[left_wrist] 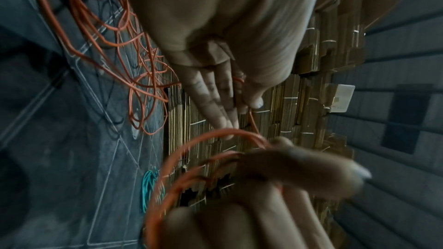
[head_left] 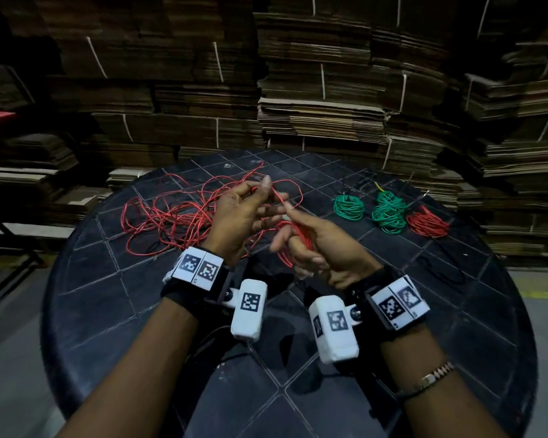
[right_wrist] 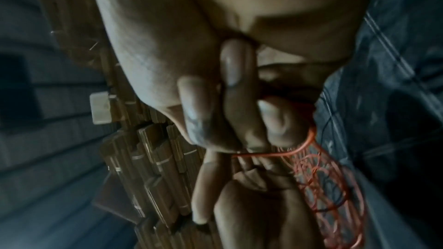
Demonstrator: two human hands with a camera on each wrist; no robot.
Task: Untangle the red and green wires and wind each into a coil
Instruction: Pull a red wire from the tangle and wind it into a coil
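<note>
A: How far along is the job?

B: Well past halfway, by the look of it. Three finished coils lie at the right of the tabletop [head_left: 456,311] — two green coils [head_left: 348,207] [head_left: 389,216] and one red coil [head_left: 427,222], side by side.

A: And what is left?

B: The loose red wire [head_left: 171,216], sprawled in open loops at centre left. No green strand shows in it, so the untangling seems done; only winding remains.

A: What are the hands doing?

B: The right hand [head_left: 323,248] is curled round a small bundle of red turns. The left hand [head_left: 244,216] pinches the strand between thumb and finger just above it, feeding it over.

A: Anything in the way?

B: The loose loops cross one another — they may snag as they are drawn in. Behind the tabletop stand stacks of flattened cardboard [head_left: 314,90], well clear.
</note>
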